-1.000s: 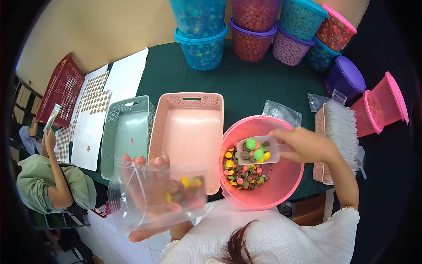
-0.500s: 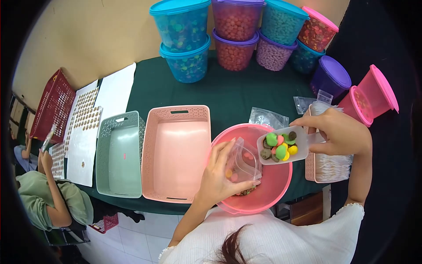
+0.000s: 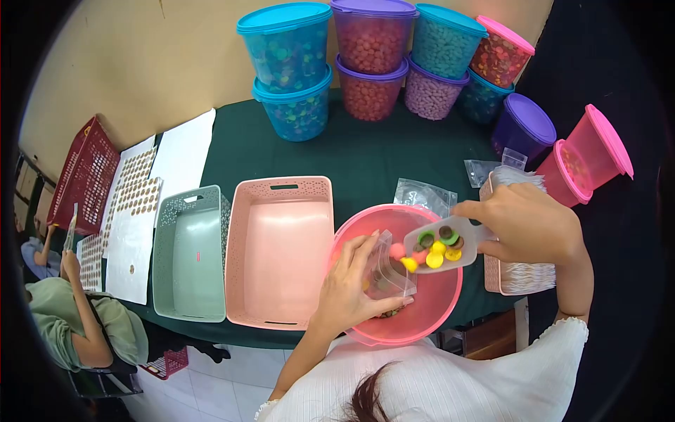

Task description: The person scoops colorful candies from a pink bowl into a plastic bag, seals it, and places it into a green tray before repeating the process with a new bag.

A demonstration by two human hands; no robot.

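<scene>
My left hand [image 3: 349,281] grips a clear plastic pouch [image 3: 395,276], its mouth held apart over a pink bowl [image 3: 450,299]. My right hand [image 3: 529,224] is closed on the handle of a translucent white scoop [image 3: 462,259]. Round candies [image 3: 436,253] in green, yellow, pink and brown lie in the scoop, which tilts toward the pouch mouth. A pink and a yellow candy sit at the scoop's lip, right by the opening. Some pieces show in the bowl's bottom, mostly hidden by my left hand and the pouch.
A pink basket [image 3: 281,320] and a green basket [image 3: 190,309] stand left of the bowl. Empty pouches fill a small basket [image 3: 493,271] on the right. Lidded candy tubs [image 3: 292,112] line the back. A co-worker [image 3: 88,327] sits at far left, near sticker sheets [image 3: 130,243].
My right hand has tipped the scoop toward the pouch, and the candies have slid to its lip. The view has shifted slightly.
</scene>
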